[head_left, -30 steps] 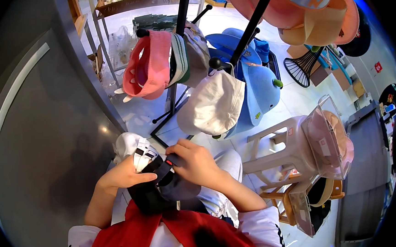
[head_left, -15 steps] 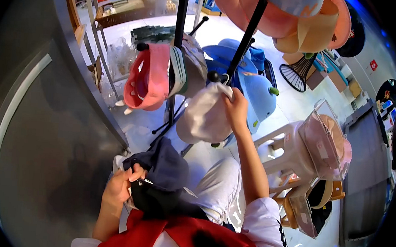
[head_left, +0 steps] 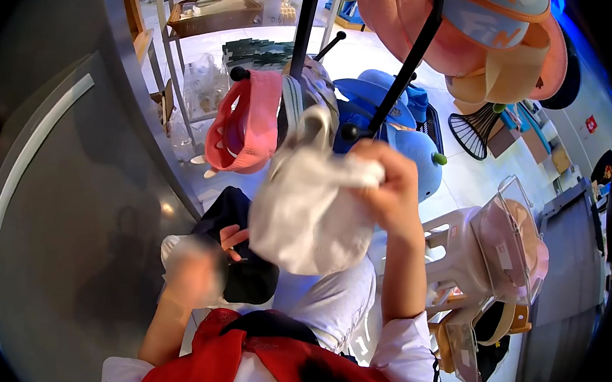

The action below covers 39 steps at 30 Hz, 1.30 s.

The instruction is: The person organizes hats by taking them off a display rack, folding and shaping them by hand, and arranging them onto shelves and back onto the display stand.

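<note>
Left hand [head_left: 197, 272], motion-blurred: fingers at a dark cap [head_left: 253, 281] over the lap; can't tell if grip is apart or clamped. Dark cap looks soft, floppy, light; partly hidden, exact edges unclear. Pink visor [head_left: 261, 127] on the left peg [head_left: 240, 73] of the hat rack [head_left: 305, 28]; probably springy band, light. White cap [head_left: 311, 223] is in front of the rack, off the bare peg tip [head_left: 350, 132], crown sagging, blurred. Likely thin cloth, very light, collapses easily, not fragile or slippery; firm hold best at rim or brim, as crown would just crumple. Right hand [head_left: 391, 186]: grip closed, thumb and fingers together on the white cap's upper right edge, fabric bunched. Blue hat [head_left: 422, 160] behind, just left of the wrist.
</note>
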{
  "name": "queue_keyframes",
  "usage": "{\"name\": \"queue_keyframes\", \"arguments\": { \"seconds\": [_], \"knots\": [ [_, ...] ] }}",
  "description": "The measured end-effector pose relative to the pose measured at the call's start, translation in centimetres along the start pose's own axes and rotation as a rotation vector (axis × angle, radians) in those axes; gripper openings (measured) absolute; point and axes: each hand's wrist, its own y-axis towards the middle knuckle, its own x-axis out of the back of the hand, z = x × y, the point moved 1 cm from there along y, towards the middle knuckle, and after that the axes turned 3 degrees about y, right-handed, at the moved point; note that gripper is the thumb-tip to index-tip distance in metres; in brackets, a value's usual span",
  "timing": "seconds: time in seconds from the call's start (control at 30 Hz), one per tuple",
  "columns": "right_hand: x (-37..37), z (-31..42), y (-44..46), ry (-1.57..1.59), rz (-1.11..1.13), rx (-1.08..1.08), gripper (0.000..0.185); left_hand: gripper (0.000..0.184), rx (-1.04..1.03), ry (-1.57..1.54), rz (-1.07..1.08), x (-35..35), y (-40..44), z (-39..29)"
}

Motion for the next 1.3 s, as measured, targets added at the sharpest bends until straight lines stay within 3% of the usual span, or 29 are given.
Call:
{"name": "queue_keyframes", "arguments": {
  "seconds": [0.03, 0.07, 0.13, 0.17, 0.27, 0.33, 0.37, 0.43, 0.47, 0.5, 0.57, 0.6, 0.67, 0.7, 0.8, 0.83, 0.93, 1.17, 1.3],
  "knots": [
    [-0.2, 0.5, 0.3, -0.048, 0.179, 0.093, 0.021, 0.043, -0.051, -0.014, 0.040, 0.5, -0.3, 0.3],
    [-0.7, 1.5, 0.6, -0.163, 0.307, 0.186, 0.024, 0.042, -0.026, -0.081, 0.029, 0.4, -0.4, 0.2],
    [-2.4, 2.1, -0.1, -0.289, 0.434, 0.172, 0.024, 0.043, -0.025, -0.292, 0.177, -1.7, 0.3, -1.3],
    [-3.5, 1.8, -0.8, -0.437, 0.405, 0.145, 0.021, 0.080, -0.011, -0.082, 0.093, 0.4, -0.9, 0.5],
    [-7.2, -1.0, -4.0, -0.692, 0.305, 0.136, 0.018, 0.061, 0.070, 0.168, -0.060, 1.2, -0.9, 3.2],
    [-8.6, -3.0, -5.4, -0.480, 0.623, 0.085, 0.020, 0.043, -0.004, 0.511, -0.175, 2.6, -1.2, 6.1],
    [-7.9, -2.9, -4.9, -0.375, 0.619, 0.100, 0.025, 0.034, -0.056, 0.615, -0.242, 3.1, -1.0, 7.0],
    [-4.8, -4.2, -3.5, -0.515, 0.322, 0.293, 0.042, 0.025, -0.155, 0.522, -0.397, 3.2, -0.8, 7.2],
    [-3.3, -5.7, -2.6, -0.703, -0.105, 0.455, 0.048, 0.020, -0.210, 0.443, -0.463, 3.1, -0.6, 7.4],
    [-1.5, -7.0, -1.0, -0.680, -0.238, 0.445, 0.053, 0.017, -0.241, 0.395, -0.502, 2.8, -0.4, 7.6],
    [0.5, -6.1, 2.2, -0.847, -0.045, 0.494, 0.054, 0.014, -0.190, 0.442, -0.486, 4.1, -1.0, 8.0],
    [0.8, -7.2, 3.8, -0.575, -0.083, 0.481, 0.047, 0.014, -0.161, 0.446, -0.481, 4.6, -1.4, 8.3],
    [1.7, -7.9, 6.0, -0.520, 0.005, 0.340, 0.026, 0.014, -0.128, 0.463, -0.469, 5.0, -1.9, 8.4],
    [1.8, -8.8, 5.9, -0.465, 0.181, 0.070, 0.011, 0.014, -0.125, 0.478, -0.463, 4.8, -2.2, 8.3],
    [1.3, -9.0, 5.3, -0.597, 0.034, 0.020, 0.020, 0.015, -0.123, 0.487, -0.457, 5.0, -2.9, 8.7],
    [1.0, -9.3, 5.2, -0.629, -0.047, 0.149, 0.022, 0.015, -0.135, 0.487, -0.461, 4.9, -3.0, 8.8],
    [-0.2, -9.8, 5.5, -0.679, -0.210, 0.243, 0.023, 0.017, -0.161, 0.480, -0.485, 5.0, -3.5, 8.7],
    [-4.8, -11.1, 8.9, -0.804, -0.311, 0.186, 0.023, 0.028, -0.178, 0.543, -0.500, 6.6, -5.8, 8.4],
    [-6.6, -12.3, 11.2, -0.761, -0.256, 0.063, 0.023, 0.033, -0.052, 0.524, -0.401, 6.8, -6.9, 6.6]
  ]
}}
